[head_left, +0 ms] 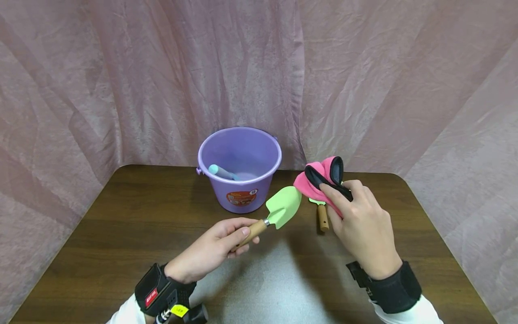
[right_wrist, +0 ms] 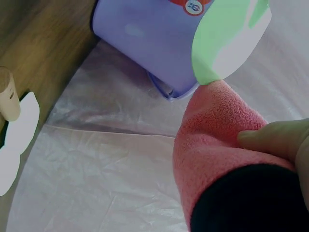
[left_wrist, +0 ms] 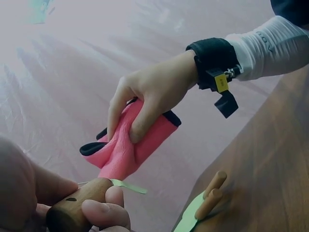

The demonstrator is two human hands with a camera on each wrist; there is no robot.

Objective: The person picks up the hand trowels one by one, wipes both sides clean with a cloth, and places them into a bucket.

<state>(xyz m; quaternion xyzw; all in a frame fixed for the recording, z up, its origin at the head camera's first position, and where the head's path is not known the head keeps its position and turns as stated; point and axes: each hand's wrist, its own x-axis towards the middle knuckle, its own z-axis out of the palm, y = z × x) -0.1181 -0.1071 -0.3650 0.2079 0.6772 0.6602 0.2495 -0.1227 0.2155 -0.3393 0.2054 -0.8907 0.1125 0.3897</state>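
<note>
Over table [head_left: 133,225], left fingers [head_left: 236,237] curled, gripping trowel [head_left: 280,212]

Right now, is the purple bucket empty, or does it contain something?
Not empty: the head view shows a turquoise cylindrical object inside the bucket.

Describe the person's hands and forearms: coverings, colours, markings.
The left hand and right hand wear no gloves. Both have black wristbands, each with a yellow label; the left also carries a red label. White sleeves show behind them, the right one bearing faint lettering.
</note>
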